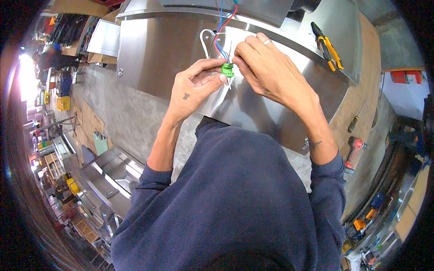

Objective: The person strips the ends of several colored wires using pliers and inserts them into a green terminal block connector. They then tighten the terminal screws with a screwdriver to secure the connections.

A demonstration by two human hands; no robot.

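Note:
My left hand (192, 88) pinches a small green terminal block connector (227, 70) between thumb and fingers. Blue wires (221, 50) and a red wire (227, 20) run down into its top from the far side. My right hand (266, 67), a ring on one finger, is closed just right of the connector, its fingertips by the wire ends. What those fingertips hold is too small to make out. A white cable (202, 43) loops beside the wires, over the brushed steel panel (158, 49) under my hands.
Yellow-and-black pliers (329, 47) lie on the steel at the far right. A screwdriver (356, 121) and a red power drill (355, 151) rest on the wooden surface (348, 101) at right. Another person (52, 58) is at far left. Steel units (106, 176) stand lower left.

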